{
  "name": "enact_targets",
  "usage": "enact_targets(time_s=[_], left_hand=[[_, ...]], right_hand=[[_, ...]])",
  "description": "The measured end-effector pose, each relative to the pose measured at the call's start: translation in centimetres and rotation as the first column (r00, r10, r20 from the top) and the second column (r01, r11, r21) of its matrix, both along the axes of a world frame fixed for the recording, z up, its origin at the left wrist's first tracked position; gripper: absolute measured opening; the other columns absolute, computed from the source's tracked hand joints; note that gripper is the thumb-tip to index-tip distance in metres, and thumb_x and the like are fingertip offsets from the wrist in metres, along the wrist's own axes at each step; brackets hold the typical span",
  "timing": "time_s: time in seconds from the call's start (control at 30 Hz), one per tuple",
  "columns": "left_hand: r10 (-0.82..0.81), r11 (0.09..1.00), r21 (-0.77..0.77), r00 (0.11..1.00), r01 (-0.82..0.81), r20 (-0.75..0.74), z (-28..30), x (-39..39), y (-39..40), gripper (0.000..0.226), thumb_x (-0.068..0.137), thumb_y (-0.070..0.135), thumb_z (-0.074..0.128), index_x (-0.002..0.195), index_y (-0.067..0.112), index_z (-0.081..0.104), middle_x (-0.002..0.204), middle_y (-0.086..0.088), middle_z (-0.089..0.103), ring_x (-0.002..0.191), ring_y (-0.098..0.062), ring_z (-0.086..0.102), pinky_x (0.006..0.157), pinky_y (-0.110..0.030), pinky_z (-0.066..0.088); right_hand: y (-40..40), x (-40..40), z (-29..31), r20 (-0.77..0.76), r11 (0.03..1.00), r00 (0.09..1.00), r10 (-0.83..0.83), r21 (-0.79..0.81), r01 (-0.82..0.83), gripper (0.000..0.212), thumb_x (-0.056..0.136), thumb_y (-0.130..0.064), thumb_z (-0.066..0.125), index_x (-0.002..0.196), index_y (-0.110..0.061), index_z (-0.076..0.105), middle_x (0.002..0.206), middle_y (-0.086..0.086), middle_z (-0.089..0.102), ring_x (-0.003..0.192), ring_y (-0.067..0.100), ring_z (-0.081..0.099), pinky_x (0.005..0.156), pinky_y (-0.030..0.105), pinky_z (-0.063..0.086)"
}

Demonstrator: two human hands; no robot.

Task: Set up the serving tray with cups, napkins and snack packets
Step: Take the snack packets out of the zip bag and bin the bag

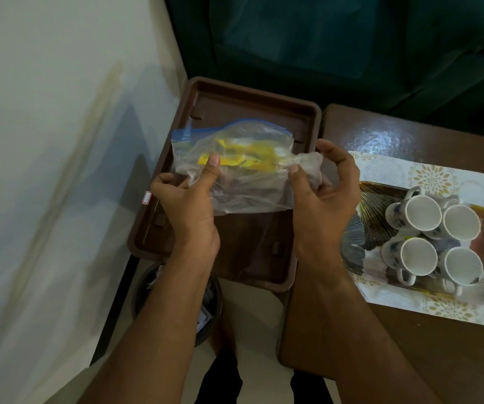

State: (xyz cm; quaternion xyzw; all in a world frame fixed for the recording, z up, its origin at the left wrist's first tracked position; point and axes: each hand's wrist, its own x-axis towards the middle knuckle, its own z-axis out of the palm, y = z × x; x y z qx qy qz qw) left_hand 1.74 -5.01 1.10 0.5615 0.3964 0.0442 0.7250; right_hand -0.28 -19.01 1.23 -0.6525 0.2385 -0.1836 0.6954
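Head view: brown worktop (409, 345) at right carries a patterned tray (386, 167) with four white cups (423, 212) clustered on it. Brown tray (252, 112) lies left of it. Left hand (189, 199) and right hand (322, 193) each pinch a clear zip bag (243, 182), yellow packets (249, 156) inside, held above the brown tray.

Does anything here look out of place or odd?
Nothing looks spilled or broken. Two things stand out: the brown tray overhangs its support toward the person, and the four cups lie on their sides, clustered on the patterned tray. Both hands hold the plastic bag over the brown tray.
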Motion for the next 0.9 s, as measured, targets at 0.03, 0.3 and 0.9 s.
enact_targets(time_s=[0.03, 0.3, 0.9], left_hand=[[-0.004, 1.000, 0.012, 1.000, 0.003, 0.005, 0.1, 0.0, 0.0, 0.064, 0.078, 0.022, 0.089, 0.120, 0.021, 0.040, 0.117, -0.001, 0.061, 0.107, -0.012, 0.066, 0.102, -0.039, 0.057], [-0.033, 0.998, 0.056, 0.985, 0.024, 0.168, 0.5, -0.6, 0.3, 0.055, 0.086, -0.001, 0.077, 0.132, 0.010, 0.049, 0.091, 0.017, 0.076, 0.086, -0.001, 0.074, 0.080, -0.024, 0.059], [-0.514, 0.669, 0.675, 0.850, 0.311, 0.117, 0.7, -1.2, 1.2, 0.051, 0.076, 0.017, 0.090, 0.119, 0.019, 0.063, 0.111, 0.021, 0.063, 0.109, 0.000, 0.064, 0.088, -0.019, 0.058]], right_hand=[[-0.2, 0.0, -0.3, -0.009, 1.000, 1.000, 0.019, -0.016, -0.019, 0.043, 0.087, 0.001, 0.075, 0.126, -0.011, 0.061, 0.133, 0.018, 0.058, 0.102, 0.028, 0.070, 0.089, 0.042, 0.062], [-1.5, -0.3, -2.2, -0.277, 0.884, 0.906, 0.320, -0.258, -0.391, 0.053, 0.080, -0.013, 0.085, 0.129, -0.021, 0.066, 0.122, -0.003, 0.067, 0.117, 0.015, 0.065, 0.096, 0.044, 0.059], [-0.3, -0.4, 0.6, 0.141, 0.824, 0.989, 0.043, -0.565, 0.045, 0.008, 0.087, 0.002, 0.074, 0.092, 0.000, 0.068, 0.087, 0.004, 0.066, 0.082, 0.009, 0.061, 0.075, 0.016, 0.047]])
